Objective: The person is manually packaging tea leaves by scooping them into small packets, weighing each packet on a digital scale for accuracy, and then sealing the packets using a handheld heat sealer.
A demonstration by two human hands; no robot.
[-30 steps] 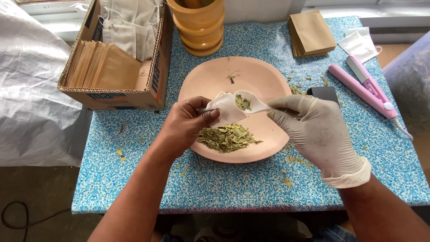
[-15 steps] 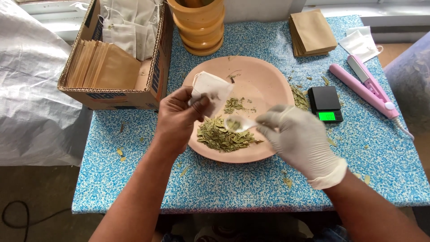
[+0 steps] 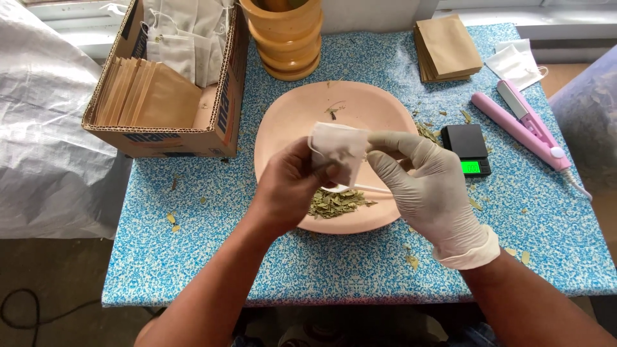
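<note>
While both my hands meet over the pink bowl (image 3: 283, 115), the small white filter bag (image 3: 337, 149) sits pinched between them, above the bowl's middle. The bowl holds a loose heap of dried green leaf pieces (image 3: 337, 202) at its near side, and a few scraps lie near its far rim. To the left, the cardboard box (image 3: 218, 122) holds a row of brown paper sachets (image 3: 144, 96) standing on edge, with more white bags (image 3: 183, 42) behind them. At the far edge of the bench (image 3: 334, 270) stands a stack of yellow-orange pots (image 3: 286, 35).

My bare left hand (image 3: 292, 186) comes in from the lower left, its grip pressed together on the bag's left and lower part. My gloved right hand (image 3: 427, 186) comes in from the lower right, with its forefinger stretched along the bag's top right corner; its grip is pinching the bag there. A white spoon (image 3: 363, 188) lies just below the bag, its handle running roughly left to right toward the gloved palm; I cannot tell how that hand holds it.

The bag hangs fairly flat, facing me, its top edge running left to right.

On the right sit a small black scale (image 3: 468, 146) with a lit green display, a pink heat sealer (image 3: 524, 125), another stack of brown sachets (image 3: 447, 48) and a white mask (image 3: 517, 64).
</note>
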